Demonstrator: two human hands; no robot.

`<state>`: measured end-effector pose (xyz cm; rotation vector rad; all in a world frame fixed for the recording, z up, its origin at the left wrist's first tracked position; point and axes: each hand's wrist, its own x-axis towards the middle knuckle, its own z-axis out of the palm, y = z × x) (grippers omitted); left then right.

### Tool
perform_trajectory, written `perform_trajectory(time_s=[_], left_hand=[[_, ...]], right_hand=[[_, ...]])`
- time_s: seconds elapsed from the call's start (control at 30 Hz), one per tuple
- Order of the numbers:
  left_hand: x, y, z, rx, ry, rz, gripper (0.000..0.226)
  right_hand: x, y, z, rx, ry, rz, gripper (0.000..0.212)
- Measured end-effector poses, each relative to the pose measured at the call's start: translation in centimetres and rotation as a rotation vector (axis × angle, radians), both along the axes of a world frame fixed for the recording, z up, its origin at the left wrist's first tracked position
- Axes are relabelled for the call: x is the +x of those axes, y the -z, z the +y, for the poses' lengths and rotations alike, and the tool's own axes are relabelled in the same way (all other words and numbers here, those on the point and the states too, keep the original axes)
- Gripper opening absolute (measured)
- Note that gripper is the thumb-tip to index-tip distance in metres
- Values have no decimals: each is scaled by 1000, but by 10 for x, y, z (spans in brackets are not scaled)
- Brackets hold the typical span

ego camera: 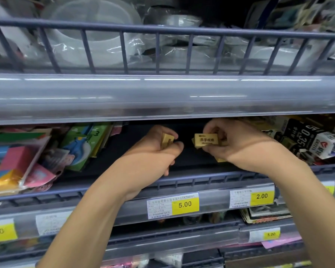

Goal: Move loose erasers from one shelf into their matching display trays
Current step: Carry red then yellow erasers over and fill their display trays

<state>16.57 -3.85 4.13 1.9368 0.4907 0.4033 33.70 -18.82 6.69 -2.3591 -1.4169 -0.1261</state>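
Both my hands reach into the middle shelf [182,182], above its dark floor. My left hand [155,151] grips a tan wrapped eraser [167,142] between thumb and curled fingers. My right hand [232,144] pinches another tan eraser [206,139] with dark print on its face, and more tan erasers show behind and under it. A further yellow-tan piece [220,160] peeks out below my right palm. No display tray for these erasers is plainly in view.
Colourful stationery packs [27,161] lie at the shelf's left. Black and white boxes [306,140] crowd its right. A grey price rail [162,97] and a railed upper shelf with clear wrapped tape rolls [89,35] hang overhead. Yellow price labels [185,205] line the lower rail.
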Motion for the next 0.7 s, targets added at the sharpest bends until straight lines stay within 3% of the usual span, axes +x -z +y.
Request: perform_trajectory(time_s=[0.1, 0.2, 0.6, 0.7], left_hand=[[-2, -2, -3, 38, -11, 27, 51], [-3, -3, -7, 44, -14, -13, 54], [-3, 1, -4, 12, -48, -116, 16], [-1, 2, -2, -63, -44, -144, 21]], right_hand=[[-27, 5, 1, 293, -94, 234, 24], [-55, 14, 8, 431, -121, 302, 32], [-73, 15, 12, 378, -147, 202, 34], [-56, 5, 3, 298, -135, 161, 34]])
